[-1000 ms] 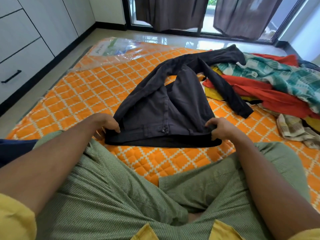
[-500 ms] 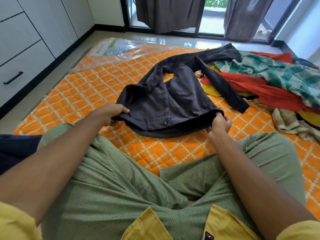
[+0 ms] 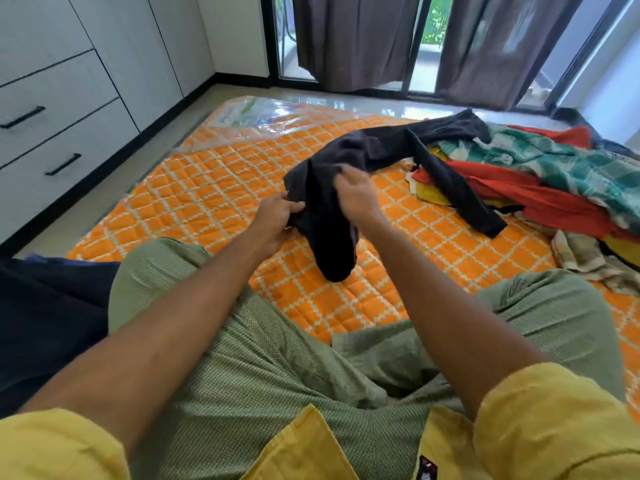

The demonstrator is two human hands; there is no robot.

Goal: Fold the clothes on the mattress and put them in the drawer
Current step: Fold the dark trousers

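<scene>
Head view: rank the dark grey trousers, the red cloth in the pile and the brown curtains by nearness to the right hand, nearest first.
1. Dark grey trousers: gripped by the right hand itself.
2. Red cloth: in the pile to the right.
3. Brown curtains: far ahead, at the window.

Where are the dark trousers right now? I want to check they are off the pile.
In the head view the dark trousers are mid-mattress, gripped by left hand and right hand; their legs trail onto the clothes pile.

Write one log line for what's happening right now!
stage: folding | left hand: grips dark trousers | right hand: holds trousers, lifted off orange mattress | clothes pile: waiting | drawers: closed
</scene>
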